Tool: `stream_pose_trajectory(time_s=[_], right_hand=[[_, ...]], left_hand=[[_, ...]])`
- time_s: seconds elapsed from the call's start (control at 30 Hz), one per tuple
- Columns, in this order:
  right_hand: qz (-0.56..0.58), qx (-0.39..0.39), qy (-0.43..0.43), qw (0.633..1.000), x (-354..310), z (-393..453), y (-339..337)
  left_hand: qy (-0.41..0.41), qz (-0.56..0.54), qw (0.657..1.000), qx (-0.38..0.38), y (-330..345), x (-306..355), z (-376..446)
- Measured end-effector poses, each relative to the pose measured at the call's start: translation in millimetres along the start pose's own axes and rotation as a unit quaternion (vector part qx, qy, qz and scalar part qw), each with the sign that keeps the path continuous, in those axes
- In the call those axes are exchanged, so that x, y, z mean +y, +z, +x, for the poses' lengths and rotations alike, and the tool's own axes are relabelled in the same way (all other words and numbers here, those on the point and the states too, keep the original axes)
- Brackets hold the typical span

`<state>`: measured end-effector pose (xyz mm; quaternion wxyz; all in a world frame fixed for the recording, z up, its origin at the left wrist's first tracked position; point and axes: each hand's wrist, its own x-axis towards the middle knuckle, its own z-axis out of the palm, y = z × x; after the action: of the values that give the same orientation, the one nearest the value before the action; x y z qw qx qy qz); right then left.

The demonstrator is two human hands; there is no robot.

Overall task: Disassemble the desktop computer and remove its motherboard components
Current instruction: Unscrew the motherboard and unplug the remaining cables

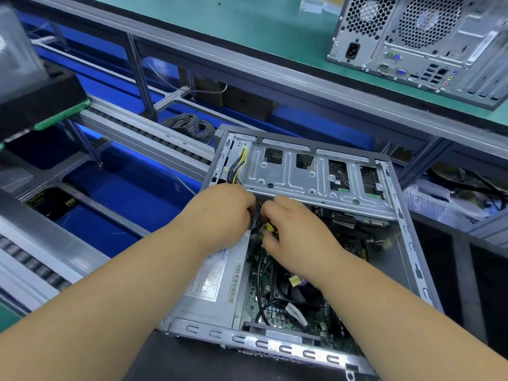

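An open desktop case [406, 232] lies flat in front of me with its side panel off. Inside it I see a grey power supply [209, 287] on the left, the green motherboard [258, 295] with a black fan [291, 290], and a silver drive cage [302, 174] across the far side. A bundle of yellow and black power cables [237, 163] runs down from the cage's left end. My left hand [220, 213] and my right hand [297, 232] meet over the cables just below the cage, fingers curled round black wires and a yellow connector [270, 228].
A second computer tower [417, 42] stands on the green shelf [247, 26] at the back right. A roller conveyor [143, 130] runs to the left, with coiled grey cable [192, 125] behind the case. Bagged parts [439, 199] lie at the right.
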<state>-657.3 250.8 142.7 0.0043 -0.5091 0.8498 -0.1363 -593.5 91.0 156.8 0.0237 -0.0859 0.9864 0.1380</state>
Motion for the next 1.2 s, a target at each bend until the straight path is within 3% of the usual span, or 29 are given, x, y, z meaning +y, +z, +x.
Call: stream_pose_trajectory(time_s=[0.17,0.37,0.53,0.73,0.93,1.07,1.2], right_hand=[[-0.094,0.025,0.041,0.994,2.9,0.2,1.1],[0.009,-0.004,0.030,1.000,3.2,2.0,-1.6],[-0.095,0.009,0.060,0.994,6.4,-0.2,0.9],[0.011,-0.005,0.028,1.000,6.1,1.8,-2.8],[-0.093,0.011,0.054,0.994,9.6,1.8,-1.5],[0.014,-0.005,0.039,0.999,7.1,2.4,-2.5],[-0.069,0.013,0.017,0.997,7.7,0.9,-2.3]], left_hand=[[-0.004,0.003,1.000,-0.006,-0.2,0.5,0.7],[-0.010,0.009,1.000,-0.008,-0.4,1.7,0.8],[-0.007,0.010,1.000,-0.014,-3.0,3.5,0.1],[-0.010,0.013,1.000,-0.014,-3.3,4.3,-0.5],[-0.005,0.007,1.000,-0.004,-2.4,4.0,-0.1],[-0.008,0.010,1.000,-0.007,-3.1,4.1,-0.2],[-0.008,0.012,1.000,-0.005,-2.8,4.5,-0.8]])
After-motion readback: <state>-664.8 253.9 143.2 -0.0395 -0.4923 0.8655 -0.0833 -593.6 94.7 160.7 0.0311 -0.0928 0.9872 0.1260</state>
